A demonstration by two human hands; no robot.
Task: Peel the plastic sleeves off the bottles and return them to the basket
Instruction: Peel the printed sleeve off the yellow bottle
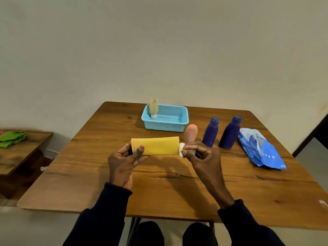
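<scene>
Both my hands hold one yellow tube [156,146] level above the wooden table [159,185], one hand at each end. My left hand [124,161] grips the flat, crimped end, with the thumb pressed on the front face and the fingers curled behind. My right hand [202,157] pinches the white cap [181,150] between thumb and fingertips, the other fingers loosely bent. Whether a clear sleeve is on this tube, I cannot tell.

Just behind my right hand stands a pink tube [191,133], upright on the table (its lower part is hidden by my fingers). Right of that hand, close by, the first dark blue bottle [211,132] and the second dark blue bottle [230,133] stand side by side, caps up, near each other but apart. Further right of them lies a crumpled blue plastic pouch [260,151].

Beyond both hands, toward the table's far edge, sits the light blue basket [168,125]. A pale yellowish tube [153,107] stands cap-down in its left corner.

Well off to the left of my left hand, a green cloth [12,138] lies on a low side table [21,157].
</scene>
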